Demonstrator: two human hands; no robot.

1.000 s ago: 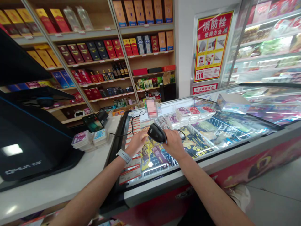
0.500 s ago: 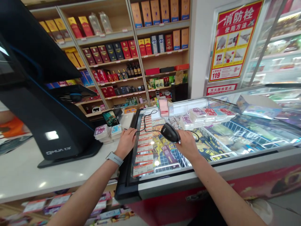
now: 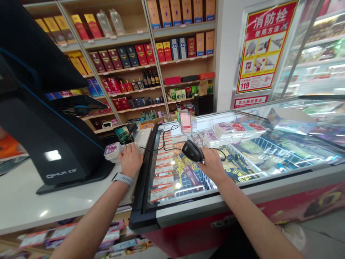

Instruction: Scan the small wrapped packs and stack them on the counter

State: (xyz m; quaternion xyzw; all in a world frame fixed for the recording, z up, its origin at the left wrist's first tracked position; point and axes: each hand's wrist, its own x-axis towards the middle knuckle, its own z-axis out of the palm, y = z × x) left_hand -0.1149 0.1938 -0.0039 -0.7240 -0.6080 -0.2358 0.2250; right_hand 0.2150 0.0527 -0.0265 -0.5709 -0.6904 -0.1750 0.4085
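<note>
My right hand (image 3: 214, 163) grips a black handheld barcode scanner (image 3: 192, 151) by its handle above the freezer's glass top, its head pointing left. On the counter, my left hand (image 3: 130, 159), with a grey-banded watch at the wrist, lies over a stack of small clear-wrapped packs. Its fingers are stretched out over the top, hiding most of that stack; I see no pack lifted. Just left of it stands another stack of packs with purple labels (image 3: 111, 149). A black cable (image 3: 163, 138) loops over the freezer's left edge.
A black checkout terminal (image 3: 58, 144) stands on the white counter (image 3: 72, 199) at left. A phone-like screen (image 3: 124, 135) is behind the packs. More labelled packs (image 3: 225, 130) sit on the freezer (image 3: 185, 212), with an open carton (image 3: 291, 120) farther right. Shelves of boxed bottles (image 3: 122, 57) line the back.
My left hand has moved left from the freezer's edge onto the stack of packs. My right hand still holds the scanner in nearly the same spot. The view has shifted slightly.
</note>
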